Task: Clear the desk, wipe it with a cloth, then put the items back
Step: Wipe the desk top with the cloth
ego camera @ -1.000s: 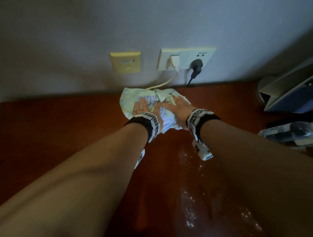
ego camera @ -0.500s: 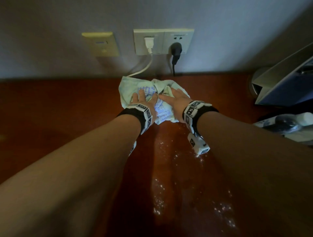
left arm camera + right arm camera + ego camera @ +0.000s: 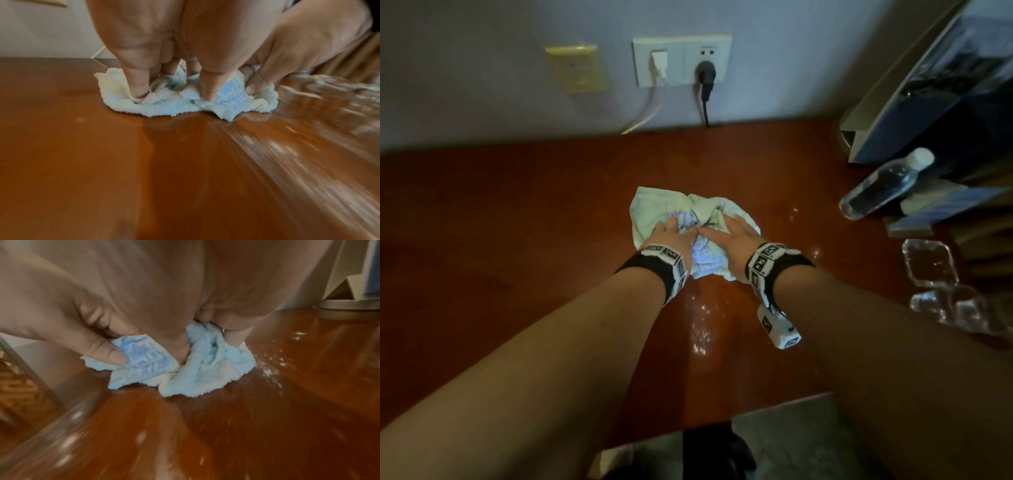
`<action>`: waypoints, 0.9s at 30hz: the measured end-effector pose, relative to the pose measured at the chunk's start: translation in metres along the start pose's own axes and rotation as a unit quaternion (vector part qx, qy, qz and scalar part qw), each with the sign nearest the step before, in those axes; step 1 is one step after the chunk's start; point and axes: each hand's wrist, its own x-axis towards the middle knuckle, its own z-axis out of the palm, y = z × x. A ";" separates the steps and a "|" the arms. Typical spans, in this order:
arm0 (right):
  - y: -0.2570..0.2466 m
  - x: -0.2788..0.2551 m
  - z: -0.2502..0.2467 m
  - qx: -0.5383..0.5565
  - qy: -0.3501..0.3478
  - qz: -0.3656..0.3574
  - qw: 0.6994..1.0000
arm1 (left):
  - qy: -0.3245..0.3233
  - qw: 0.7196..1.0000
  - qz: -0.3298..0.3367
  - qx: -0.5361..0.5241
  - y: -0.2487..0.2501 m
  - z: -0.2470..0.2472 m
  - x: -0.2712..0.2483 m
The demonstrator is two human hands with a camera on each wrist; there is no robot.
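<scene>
The crumpled pale blue-and-cream terry cloth [image 3: 690, 233] lies bunched on the polished reddish-brown wooden surface [image 3: 517, 240], about midway between the wall and the near edge. Both hands bear down on it side by side. The left hand [image 3: 671, 238] presses with fingers [image 3: 136, 84] bent down into the folds, and the right hand [image 3: 736, 236] does the same, its thumb [image 3: 107, 353] pinching a printed blue corner; each is closed on fabric, likely so the wad does not slip while it is pushed across the wood. Pale specks and wet-looking streaks [image 3: 700, 329] show on the wood nearer the person, so wiping looks unfinished. Off to the right stand a clear plastic water bottle with a white cap [image 3: 883, 185] and clear glass tumblers [image 3: 931, 263], apparently set aside to free the middle. On the wall behind, a white double socket [image 3: 681, 60] holds a white plug and a black plug.
</scene>
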 end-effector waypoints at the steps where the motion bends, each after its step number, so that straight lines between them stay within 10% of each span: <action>1: -0.006 -0.014 0.010 0.003 -0.001 0.008 1.000 | -0.003 1.000 0.011 0.010 -0.001 0.011 -0.010; 15: -0.077 -0.191 0.150 0.087 0.022 0.093 0.992 | -0.039 0.983 0.131 0.126 -0.002 0.141 -0.134; 27: -0.093 -0.241 0.173 0.077 -0.041 0.063 0.994 | -0.019 0.982 0.153 0.108 0.006 0.169 -0.219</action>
